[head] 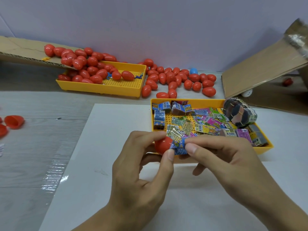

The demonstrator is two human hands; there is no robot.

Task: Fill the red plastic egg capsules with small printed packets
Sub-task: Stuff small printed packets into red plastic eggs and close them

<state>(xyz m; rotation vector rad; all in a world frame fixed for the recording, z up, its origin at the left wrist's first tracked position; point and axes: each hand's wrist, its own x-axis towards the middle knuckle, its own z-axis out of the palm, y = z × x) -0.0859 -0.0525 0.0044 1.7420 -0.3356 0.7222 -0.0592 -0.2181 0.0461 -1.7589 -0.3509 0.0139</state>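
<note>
Near the front edge of the white sheet [116, 164] on the grey table [33, 147], two hands meet. The left hand [138, 177] curls its fingers and thumb round a red plastic egg capsule half [162, 145]. The right hand [223, 157] pinches a small blue printed packet [179, 146] between thumb and fingers. The packet touches the mouth of the red half. A clear-wrapped yellow packet [173, 132] sticks up just behind it, touching the fingertips; whether a hand holds it cannot be told.

Just behind the hands sits a yellow plastic tray with a dotted floor [196, 102], on the right side of the white sheet. It holds many little printed packets [205, 120] in blue, green, pink and yellow. A bundle of packets tied with rubber bands [240, 114] leans at the tray's right back corner.

Along the back edge of the table lies a second yellow tray [106, 87] with closed red plastic eggs [90, 70] heaped in its left end. More red eggs [180, 79] lie loose on the table to the right of it, with one blue egg [193, 71] among them. A brown cardboard flap [20, 50] leans over the left tray, and another brown cardboard sheet [263, 70] leans at the right back corner. At the left edge of the table lie open red egg halves [14, 121].
</note>
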